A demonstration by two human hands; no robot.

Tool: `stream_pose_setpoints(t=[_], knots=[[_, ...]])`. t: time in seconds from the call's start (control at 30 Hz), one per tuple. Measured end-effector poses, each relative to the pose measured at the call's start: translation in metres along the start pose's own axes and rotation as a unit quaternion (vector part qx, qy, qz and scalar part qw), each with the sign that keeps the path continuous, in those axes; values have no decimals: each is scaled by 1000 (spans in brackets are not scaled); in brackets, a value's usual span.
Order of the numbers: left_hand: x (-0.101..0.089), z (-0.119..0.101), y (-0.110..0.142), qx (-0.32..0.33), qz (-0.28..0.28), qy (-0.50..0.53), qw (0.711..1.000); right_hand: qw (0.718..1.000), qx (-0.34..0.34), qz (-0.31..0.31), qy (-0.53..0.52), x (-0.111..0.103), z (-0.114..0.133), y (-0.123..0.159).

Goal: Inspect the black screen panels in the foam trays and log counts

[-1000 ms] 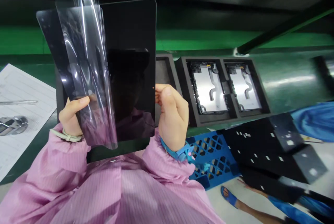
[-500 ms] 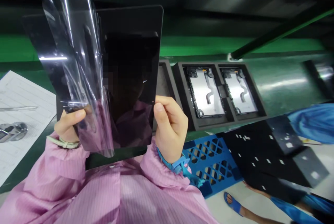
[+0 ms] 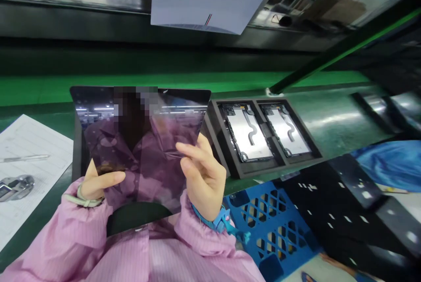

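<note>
A glossy dark screen panel [image 3: 138, 150] is tilted in front of me and mirrors the ceiling lights and a pink sleeve. Pale blister-like spots and a curved edge on its face look like clear film lying over it. My left hand [image 3: 98, 181] grips the left side, thumb on the front and fingers hidden behind. At the right side, my right hand [image 3: 205, 176] has its index finger and thumb in front of the face, tips slightly apart. Whether those tips touch the film I cannot tell.
Right of the panel, a dark foam tray [image 3: 243, 172] holds two silver-backed device parts [image 3: 250, 135]. Below it sits a blue plastic crate [image 3: 263, 198]. On the left, paper [image 3: 36, 141] carries a pen [image 3: 24, 158] and a shiny metal object [image 3: 16, 187]. A co-worker's blue clothing [image 3: 394, 161] shows at right.
The clear film that stood curled up from the panel now appears to lie against it. The panel is lower and tipped back. My right fingers moved from its edge onto the front.
</note>
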State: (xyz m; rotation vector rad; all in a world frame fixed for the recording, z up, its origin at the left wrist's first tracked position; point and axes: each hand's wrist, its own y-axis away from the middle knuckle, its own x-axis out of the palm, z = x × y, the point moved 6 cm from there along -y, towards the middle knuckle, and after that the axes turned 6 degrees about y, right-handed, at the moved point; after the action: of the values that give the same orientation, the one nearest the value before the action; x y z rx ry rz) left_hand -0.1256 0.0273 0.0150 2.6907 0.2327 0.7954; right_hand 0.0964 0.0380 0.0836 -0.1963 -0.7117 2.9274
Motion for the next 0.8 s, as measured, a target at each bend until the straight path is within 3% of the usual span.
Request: stream_pose_setpoints(t=[0.1,0.3,0.5,0.67,0.8], knots=[[5,-5,-1,-6,22,-5,1000,997,31,9,-67,1,-1,2],[8,0,-6,11,90,-10,996,992,13,44,-120,-1,-10,2],[3,15,-18,42,82,17,996,981,65,35,-182,-8,-33,0],[23,8,-18,59,161,-32,985,967,75,62,-237,-9,-50,0],[30,0,-13,86,145,-46,985,962,85,66,-249,-11,-58,2]])
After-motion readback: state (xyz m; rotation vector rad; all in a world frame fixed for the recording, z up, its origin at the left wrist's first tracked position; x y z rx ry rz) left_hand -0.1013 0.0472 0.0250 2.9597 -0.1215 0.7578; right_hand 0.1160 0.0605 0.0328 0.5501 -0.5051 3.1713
